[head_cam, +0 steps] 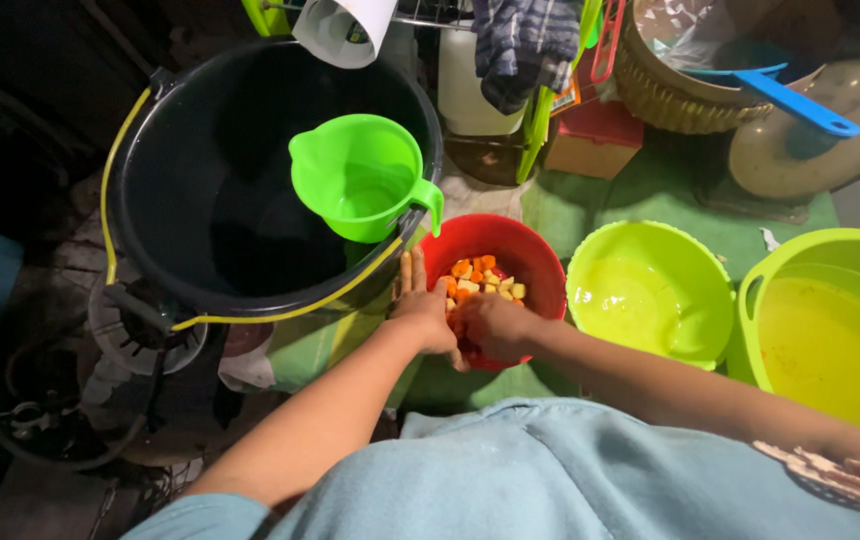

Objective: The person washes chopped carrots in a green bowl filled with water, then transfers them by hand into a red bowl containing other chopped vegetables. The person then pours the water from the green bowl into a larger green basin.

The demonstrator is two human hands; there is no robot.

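A red bowl (520, 245) sits on the green mat and holds chopped orange and pale vegetable pieces (482, 279). My left hand (420, 305) rests flat against the bowl's left rim, fingers straight and pointing away from me. My right hand (490, 325) reaches across into the near side of the bowl, fingers curled down among the pieces; whether it grips any I cannot tell. My arms come out of light blue sleeves at the bottom.
A large black bucket (180, 180) with a yellow handle stands to the left, a green plastic jug (360, 175) hanging on its rim. Two lime green bowls (650, 290) (830, 320) sit to the right. A basket with a blue ladle (800, 105) and boxes stand behind.
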